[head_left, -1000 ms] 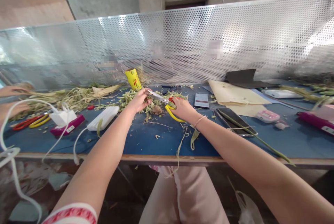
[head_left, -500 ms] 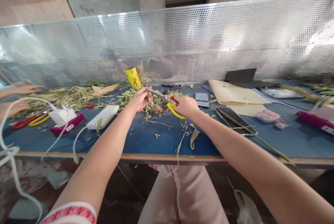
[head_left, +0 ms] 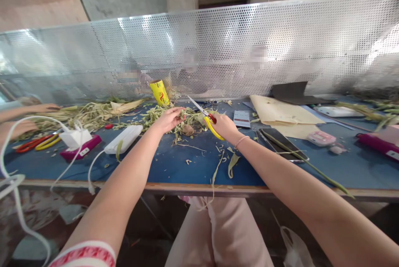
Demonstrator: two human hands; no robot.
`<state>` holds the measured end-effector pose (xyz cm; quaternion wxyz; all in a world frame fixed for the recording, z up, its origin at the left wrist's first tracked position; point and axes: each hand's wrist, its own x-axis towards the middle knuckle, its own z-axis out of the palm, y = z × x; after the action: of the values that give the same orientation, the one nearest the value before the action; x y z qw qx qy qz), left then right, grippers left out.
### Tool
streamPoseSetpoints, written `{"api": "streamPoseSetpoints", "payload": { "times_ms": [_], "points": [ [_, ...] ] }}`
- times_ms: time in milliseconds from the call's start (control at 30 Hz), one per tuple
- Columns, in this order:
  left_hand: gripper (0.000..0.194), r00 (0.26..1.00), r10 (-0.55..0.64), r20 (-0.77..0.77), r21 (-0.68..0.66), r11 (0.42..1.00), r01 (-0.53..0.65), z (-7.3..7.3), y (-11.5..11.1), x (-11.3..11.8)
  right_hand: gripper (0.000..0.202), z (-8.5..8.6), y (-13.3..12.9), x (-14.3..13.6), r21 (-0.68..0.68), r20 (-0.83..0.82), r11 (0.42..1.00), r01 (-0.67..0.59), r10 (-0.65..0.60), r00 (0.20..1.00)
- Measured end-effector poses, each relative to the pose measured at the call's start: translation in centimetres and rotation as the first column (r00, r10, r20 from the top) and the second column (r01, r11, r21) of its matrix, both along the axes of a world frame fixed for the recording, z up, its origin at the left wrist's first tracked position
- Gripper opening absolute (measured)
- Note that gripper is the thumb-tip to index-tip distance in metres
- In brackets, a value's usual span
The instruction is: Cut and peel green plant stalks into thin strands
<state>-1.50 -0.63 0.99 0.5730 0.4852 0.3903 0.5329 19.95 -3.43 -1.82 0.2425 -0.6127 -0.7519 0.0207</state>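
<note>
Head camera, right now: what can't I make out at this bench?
All in the head view:
Scissors, red handle: mostly covered by the right hand.
What, if anything, the left hand pinches: hidden by the hand itself, blending into plant scraps.
Print on the white card: too small and blurred.
Most of the co-worker: cut off by the left edge.

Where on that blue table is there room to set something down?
Mostly bare table lies along the near edge, between the left forearm and the curled leaf. Another patch sits between the long stem and the purple socket block at right. It's crowded around the left hand, among loose leaves.
</note>
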Motion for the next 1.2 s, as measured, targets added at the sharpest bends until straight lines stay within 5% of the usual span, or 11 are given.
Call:
{"api": "streamPoseSetpoints", "payload": {
  "times_ms": [767,1200],
  "points": [
    [0.011,0.963,0.268,0.017,-0.091,0.96,-0.265,0.0,0.9,-0.9,0.051,0.3,-1.3,-0.7,0.035,0.28,0.998,-0.046,0.034,0.959],
    [0.017,0.95,0.224,0.217,-0.202,0.962,-0.181,0.1,1.4,-0.5,0.049,0.1,-1.6,-1.0,0.056,0.273,0.996,-0.07,0.052,0.961]
  ]
}}
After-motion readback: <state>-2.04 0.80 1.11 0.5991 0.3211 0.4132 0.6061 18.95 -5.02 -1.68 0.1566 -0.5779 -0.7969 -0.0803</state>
